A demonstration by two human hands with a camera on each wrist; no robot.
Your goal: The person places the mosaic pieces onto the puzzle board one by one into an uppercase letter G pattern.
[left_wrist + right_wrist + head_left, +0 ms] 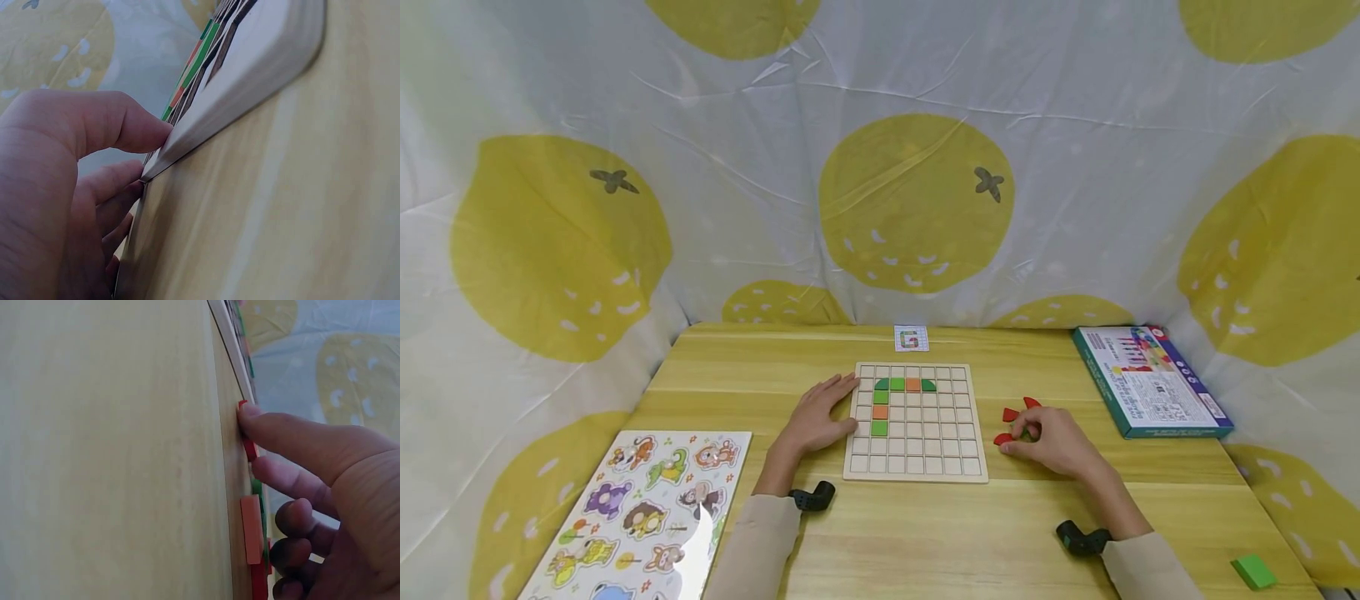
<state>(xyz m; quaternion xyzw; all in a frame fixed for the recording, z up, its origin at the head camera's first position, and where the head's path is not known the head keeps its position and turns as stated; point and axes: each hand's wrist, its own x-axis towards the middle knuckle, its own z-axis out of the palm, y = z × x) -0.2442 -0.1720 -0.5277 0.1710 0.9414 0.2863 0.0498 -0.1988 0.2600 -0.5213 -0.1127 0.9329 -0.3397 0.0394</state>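
A wooden grid board lies in the middle of the table, with green and orange tiles along its top left cells. My left hand rests flat against the board's left edge. In the left wrist view its thumb touches the board's rim. To the right of the board my right hand lies over a small group of red pieces. Its index fingertip presses on a red piece, while the other fingers curl loosely. An orange piece lies beside them.
A small pattern card sits behind the board. The game's box lies at the right, an animal puzzle sheet at the front left, and a green block near the front right corner. Lemon-print cloth surrounds the table.
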